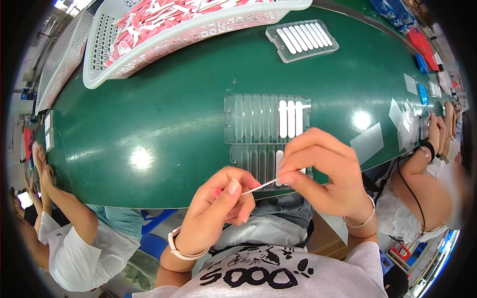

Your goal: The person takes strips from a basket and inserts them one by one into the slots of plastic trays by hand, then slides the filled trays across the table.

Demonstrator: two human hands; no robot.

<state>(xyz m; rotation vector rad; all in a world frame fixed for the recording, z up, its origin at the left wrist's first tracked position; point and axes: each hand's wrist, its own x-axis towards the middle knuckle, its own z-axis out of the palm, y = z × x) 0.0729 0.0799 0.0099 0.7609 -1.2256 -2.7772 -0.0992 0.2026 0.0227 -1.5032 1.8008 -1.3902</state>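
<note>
1 thin white strip [261, 186] is held slanted between the 2 hands, over the near edge of the bench [174, 109]. Its left end is pinched by the left hand [216, 199], thumb and index finger clamped on it. Its right end is gripped by the right hand [325, 179], fingers likewise closed on it.

Beneath, the near clear tray [252, 166] is partly covered by the hands. Just beyond it, the middle clear tray [253, 119] is seen with 3 white pieces [290, 119] set upright in its right-hand slots. Farther off to the right, the far clear tray [310, 53] is filled with a row of similar pieces. At far left, a white basket [99, 82] is heaped with pink and white pieces [149, 22].
</note>
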